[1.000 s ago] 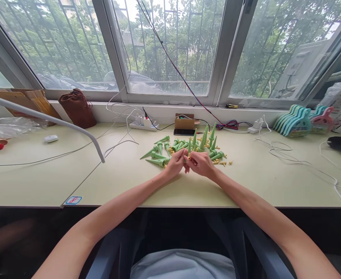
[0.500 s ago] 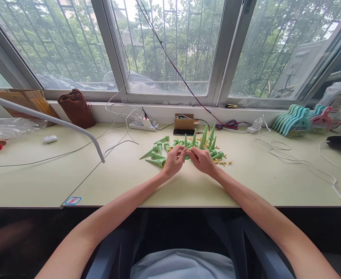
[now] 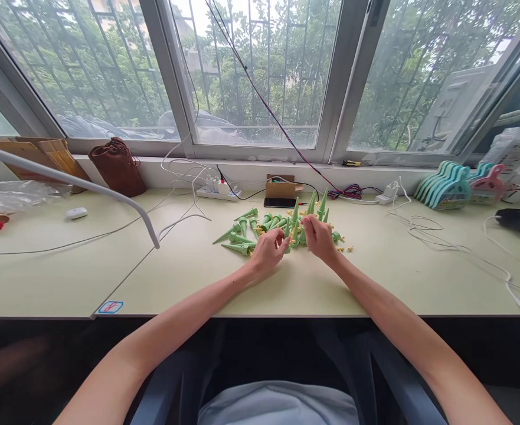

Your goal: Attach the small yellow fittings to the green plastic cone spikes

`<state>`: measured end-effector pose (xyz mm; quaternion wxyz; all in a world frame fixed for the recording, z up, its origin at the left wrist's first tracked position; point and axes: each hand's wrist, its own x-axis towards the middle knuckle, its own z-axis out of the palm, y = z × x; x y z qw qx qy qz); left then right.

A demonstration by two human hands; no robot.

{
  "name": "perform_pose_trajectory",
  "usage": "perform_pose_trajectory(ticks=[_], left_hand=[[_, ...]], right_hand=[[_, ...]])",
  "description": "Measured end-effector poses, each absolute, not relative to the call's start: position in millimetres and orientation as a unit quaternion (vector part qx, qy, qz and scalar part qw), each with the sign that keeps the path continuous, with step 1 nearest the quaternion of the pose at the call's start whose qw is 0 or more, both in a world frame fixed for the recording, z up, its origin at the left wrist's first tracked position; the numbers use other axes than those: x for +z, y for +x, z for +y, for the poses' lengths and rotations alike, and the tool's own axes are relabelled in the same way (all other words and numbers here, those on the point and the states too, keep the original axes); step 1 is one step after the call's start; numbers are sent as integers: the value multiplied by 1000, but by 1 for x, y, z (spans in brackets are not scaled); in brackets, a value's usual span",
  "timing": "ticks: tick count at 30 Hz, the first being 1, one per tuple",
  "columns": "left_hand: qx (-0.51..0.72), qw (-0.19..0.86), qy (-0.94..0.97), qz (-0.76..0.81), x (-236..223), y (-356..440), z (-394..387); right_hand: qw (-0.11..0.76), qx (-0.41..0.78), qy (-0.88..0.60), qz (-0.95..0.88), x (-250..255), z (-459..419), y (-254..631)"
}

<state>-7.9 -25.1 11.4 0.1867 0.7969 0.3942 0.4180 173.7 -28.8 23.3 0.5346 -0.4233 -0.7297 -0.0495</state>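
My left hand [image 3: 267, 250] is closed around the lower part of a green plastic watering spike [image 3: 287, 229], which points upward. To its right, my right hand [image 3: 321, 237] is raised a little with its fingers curled together, apart from the left hand. Whatever is in those fingers is hidden. Several more green spikes [image 3: 237, 238] lie on their sides left of my hands. Behind my right hand, other spikes [image 3: 311, 203] stand with their tips up. Small yellow plastic pieces [image 3: 350, 248] are scattered among the spikes and to the right.
Behind the pile are a black phone [image 3: 280, 202] and a small open cardboard box [image 3: 281, 188]. A power strip [image 3: 219, 192] sits by the wall. White cables [image 3: 445, 239] and teal hangers [image 3: 443, 186] lie to the right. A white curved arm [image 3: 109, 192] crosses the left side.
My right hand has moved right and slightly up, away from my left hand, its fingers curling in. My left hand stays at nearly the same place with the spike.
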Motion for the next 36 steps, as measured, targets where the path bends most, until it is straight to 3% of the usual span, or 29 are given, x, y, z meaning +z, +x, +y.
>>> perform_pose_trajectory(ticks=[6, 14, 22, 29, 36], left_hand=[[335, 153, 837, 405, 11, -9, -28], [328, 124, 839, 416, 9, -9, -23], [355, 149, 826, 412, 8, -10, -22], [474, 168, 761, 409, 23, -15, -21], [456, 97, 782, 414, 20, -23, -10]], right_hand=[[533, -52, -424, -730, 23, -27, 174], [537, -50, -422, -729, 21, -27, 173], [539, -28, -433, -722, 26, -26, 179], [540, 3, -435, -721, 30, -27, 181], [495, -10, -435, -752, 27, -26, 177]])
